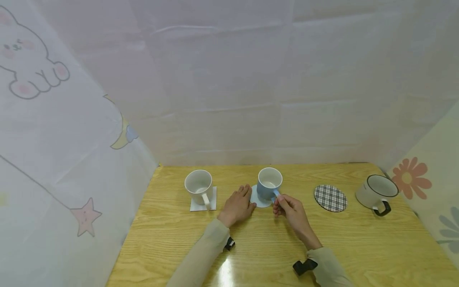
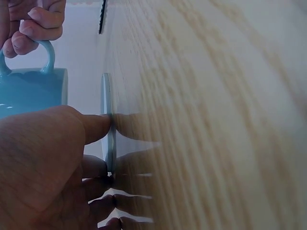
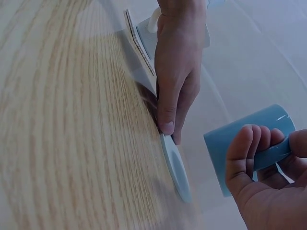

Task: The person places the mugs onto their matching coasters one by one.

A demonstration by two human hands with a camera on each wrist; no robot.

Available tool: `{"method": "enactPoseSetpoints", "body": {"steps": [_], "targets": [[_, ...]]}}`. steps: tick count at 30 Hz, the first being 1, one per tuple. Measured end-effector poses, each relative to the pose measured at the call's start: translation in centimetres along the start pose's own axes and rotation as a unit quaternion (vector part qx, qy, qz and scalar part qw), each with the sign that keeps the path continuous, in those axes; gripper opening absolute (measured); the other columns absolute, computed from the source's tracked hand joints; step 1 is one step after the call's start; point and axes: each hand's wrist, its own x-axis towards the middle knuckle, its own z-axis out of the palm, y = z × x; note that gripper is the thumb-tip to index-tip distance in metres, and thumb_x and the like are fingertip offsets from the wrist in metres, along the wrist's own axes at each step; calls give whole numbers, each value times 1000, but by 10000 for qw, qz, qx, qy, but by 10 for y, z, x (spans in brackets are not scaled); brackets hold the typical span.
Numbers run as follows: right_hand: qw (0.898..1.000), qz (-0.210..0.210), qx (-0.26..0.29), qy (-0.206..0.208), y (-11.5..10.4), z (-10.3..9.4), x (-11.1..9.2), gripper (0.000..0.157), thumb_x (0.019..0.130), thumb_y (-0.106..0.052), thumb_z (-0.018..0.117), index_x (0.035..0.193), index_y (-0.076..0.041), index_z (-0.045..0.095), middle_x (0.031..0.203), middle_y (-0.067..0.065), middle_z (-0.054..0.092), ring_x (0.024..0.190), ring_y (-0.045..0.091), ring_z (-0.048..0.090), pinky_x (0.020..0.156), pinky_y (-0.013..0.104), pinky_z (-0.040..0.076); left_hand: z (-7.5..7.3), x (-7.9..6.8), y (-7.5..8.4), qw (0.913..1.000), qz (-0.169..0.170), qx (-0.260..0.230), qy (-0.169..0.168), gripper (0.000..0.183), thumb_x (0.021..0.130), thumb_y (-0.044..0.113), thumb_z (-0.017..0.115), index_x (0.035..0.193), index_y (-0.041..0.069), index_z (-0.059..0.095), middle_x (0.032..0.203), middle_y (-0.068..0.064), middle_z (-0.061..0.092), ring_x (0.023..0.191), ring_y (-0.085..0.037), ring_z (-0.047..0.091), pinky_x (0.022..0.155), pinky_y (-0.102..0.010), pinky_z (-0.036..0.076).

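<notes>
My right hand (image 1: 294, 215) grips the handle of a blue mug (image 1: 264, 191) with a white inside. Both wrist views show a gap between the mug's base and a round, pale blue coaster (image 3: 175, 167), so the mug is held just above it. On the table, my left hand (image 1: 236, 205) touches the left edge of that coaster with thumb and fingers, which look fairly straight. In the left wrist view the thumb meets the rim of the coaster (image 2: 106, 91), and the other fingertips rest on the tabletop. Part of the coaster is hidden under the mug in the head view.
At the left a white mug (image 1: 198, 185) stands on a square coaster (image 1: 198, 207). To the right lie a round plaid coaster (image 1: 330, 198) and, near the table's right edge, a white mug (image 1: 373, 193) with dark rim and handle. Printed sheets (image 1: 229, 79) hang around the wooden table (image 1: 258, 255).
</notes>
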Motion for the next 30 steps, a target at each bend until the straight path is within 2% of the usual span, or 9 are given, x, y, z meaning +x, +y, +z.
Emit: {"method": "enactPoseSetpoints", "body": {"steps": [10,22,30], "targets": [[9999,82,-55,24,2,3,1,50,117,-22,44,106,24,57,90,16,69,76,11,68,69,30,65,-2,-2,1,10000,-24,23,35,69,112,41,52,167,3,34,175,-13,33,161,-33,33,129,-49,36],[9999,91,-114,51,5,3,2,48,117,-21,44,104,23,58,90,21,66,75,12,67,69,31,65,-5,-3,3,10000,-25,0,55,70,112,42,53,167,4,34,175,-12,32,162,-31,32,129,-49,35],[10000,42,-81,-16,8,2,4,49,117,-21,44,103,23,57,89,25,65,75,12,67,68,32,65,0,-3,0,9998,14,-60,206,69,111,43,54,167,5,36,174,-12,34,161,-31,33,129,-49,36]]}}
